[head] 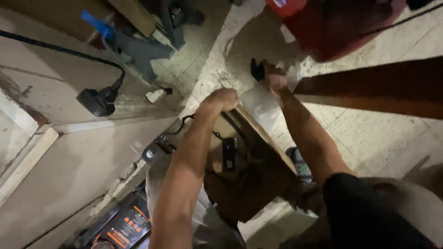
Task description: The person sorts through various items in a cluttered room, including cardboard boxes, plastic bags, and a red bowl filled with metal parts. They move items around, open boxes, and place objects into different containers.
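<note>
Here, mid-frame, the left hand (223, 100) was fisted on a brown pouch (240, 175); the right hand (275, 83) pinched a pale roll (260, 103), needing steadying next.

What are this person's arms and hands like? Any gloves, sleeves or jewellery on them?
Both forearms are bare, with no gloves, watch or rings that I can make out in the dim light. The left hand and right hand are uncovered too. A short black sleeve covers the right upper arm; the left arm shows no sleeve in view.
</note>
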